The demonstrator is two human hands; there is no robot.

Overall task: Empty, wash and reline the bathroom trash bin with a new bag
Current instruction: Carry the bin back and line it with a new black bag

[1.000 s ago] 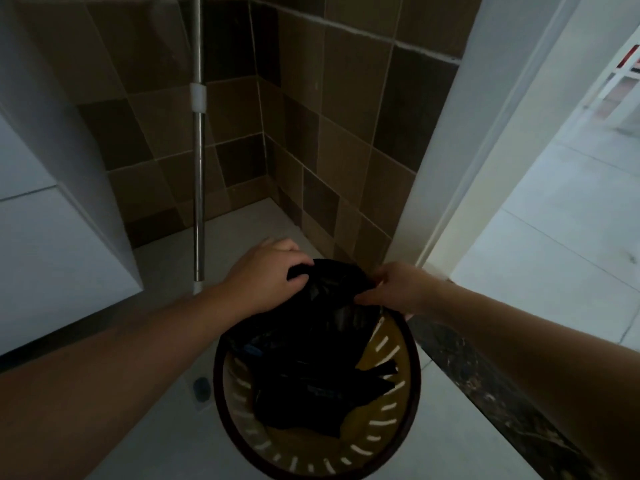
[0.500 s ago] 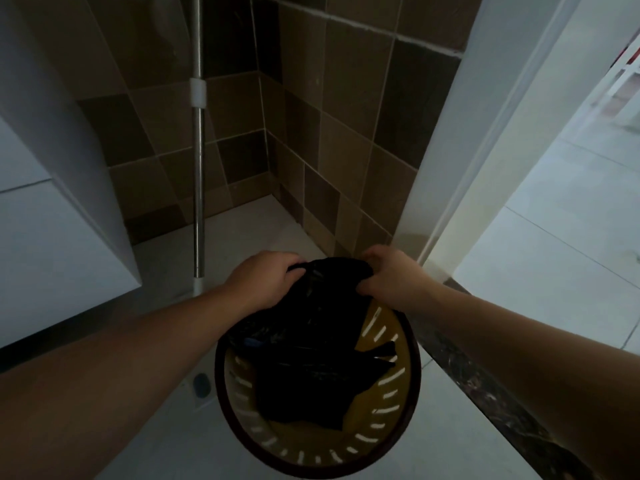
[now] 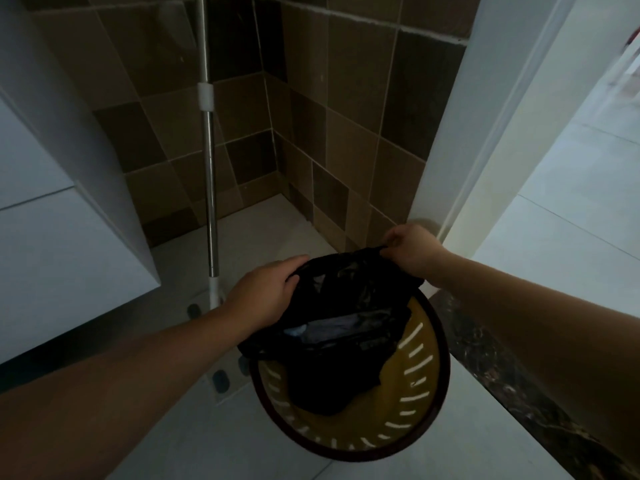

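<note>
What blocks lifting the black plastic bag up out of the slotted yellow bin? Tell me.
Nothing visible. The left hand and right hand already grip the black plastic bag at its mouth, above the slotted yellow bin, with open space overhead.

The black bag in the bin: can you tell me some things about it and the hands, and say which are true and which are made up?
1. Both hands hold the black bag. True: the left hand and the right hand each grip its top edge.
2. The bag is fully out of the bin. False: its bottom sits inside the yellow bin.
3. A metal pole stands in the tiled corner. True.
4. The bin lies on its side. False: it stands upright on the floor.
5. The bag's mouth is tied shut. False: it is held open.
</note>
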